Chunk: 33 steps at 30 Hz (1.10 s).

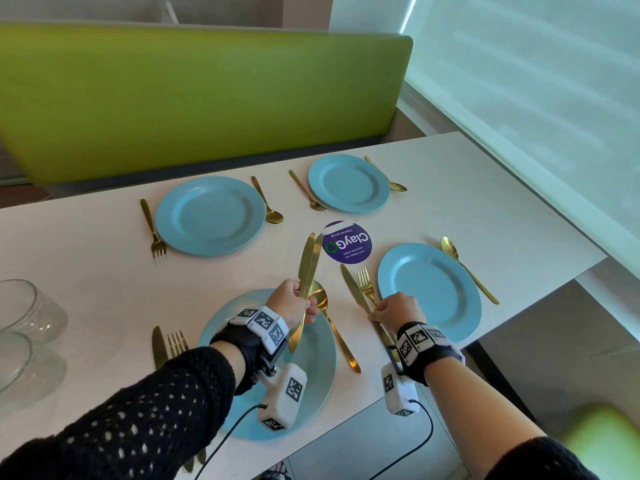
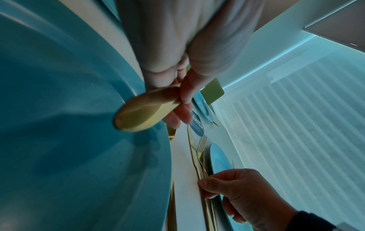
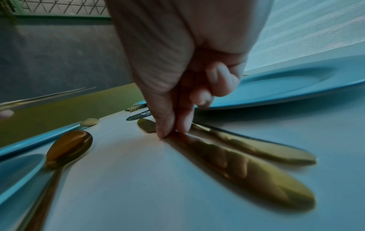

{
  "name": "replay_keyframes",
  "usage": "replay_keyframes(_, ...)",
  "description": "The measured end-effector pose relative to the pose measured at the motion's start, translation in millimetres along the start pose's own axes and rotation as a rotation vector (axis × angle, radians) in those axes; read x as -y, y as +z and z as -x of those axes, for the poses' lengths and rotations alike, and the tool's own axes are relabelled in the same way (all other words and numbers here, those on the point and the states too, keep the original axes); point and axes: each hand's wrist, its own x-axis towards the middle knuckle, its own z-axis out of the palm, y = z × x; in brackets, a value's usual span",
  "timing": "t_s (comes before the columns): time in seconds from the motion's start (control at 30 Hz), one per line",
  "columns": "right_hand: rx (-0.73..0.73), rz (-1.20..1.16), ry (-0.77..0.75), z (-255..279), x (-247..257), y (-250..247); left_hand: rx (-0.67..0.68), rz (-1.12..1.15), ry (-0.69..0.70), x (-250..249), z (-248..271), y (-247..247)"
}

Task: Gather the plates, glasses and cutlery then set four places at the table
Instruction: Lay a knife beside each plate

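Four blue plates lie on the white table (image 1: 86,271). My left hand (image 1: 294,303) grips two gold knives (image 1: 308,261) by their handles (image 2: 142,114), blades up, above the near-left plate (image 1: 311,368). My right hand (image 1: 394,311) pinches a gold knife (image 1: 353,289) that lies flat beside a fork (image 1: 365,282), left of the near-right plate (image 1: 429,292). In the right wrist view thumb and forefinger (image 3: 173,129) meet on that knife's handle (image 3: 247,168). The far-left plate (image 1: 209,214) and far-right plate (image 1: 348,183) each have a fork and a spoon.
Clear glasses (image 1: 24,306) stand at the table's left edge. A knife (image 1: 158,344) and fork (image 1: 177,342) lie left of the near-left plate, a spoon (image 1: 332,327) to its right. A purple round sticker (image 1: 348,242) marks the table's middle. A green bench (image 1: 173,98) runs behind.
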Motion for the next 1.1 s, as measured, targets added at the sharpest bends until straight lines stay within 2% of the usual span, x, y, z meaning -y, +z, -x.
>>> replay_keyframes(0.2, -0.031, -0.013, -0.018, 4.0, 6.5, -9.8, -0.026, 0.016, -0.013, -1.8, -4.2, -0.4)
replay_keyframes(0.3, -0.061, -0.043, -0.097, 9.2, 20.3, -15.7, -0.024, 0.024, -0.025, -3.6, -4.8, -4.2)
replay_keyframes(0.47, -0.066, -0.04, -0.419, 28.7, 59.5, -20.0, -0.029, 0.092, 0.0, -12.5, 1.9, -7.5)
replay_keyframes(0.6, -0.072, 0.1, -0.723, 46.0, 88.0, -20.6, 0.022, 0.107, -0.008, -23.5, 9.1, -14.9)
replay_keyframes(0.67, -0.038, 0.186, -0.802, 52.3, 97.2, -22.7, 0.058, 0.112, -0.01, -29.3, 11.0, -21.8)
replay_keyframes(0.93, -0.058, 0.355, -0.874, 71.1, 122.5, -26.1, 0.199, 0.105, -0.012, -42.3, 14.8, -57.4)
replay_keyframes(1.1, -0.113, 0.268, -0.919, 72.5, 136.1, -15.3, 0.258, 0.138, -0.006, -47.7, 16.0, -83.7)
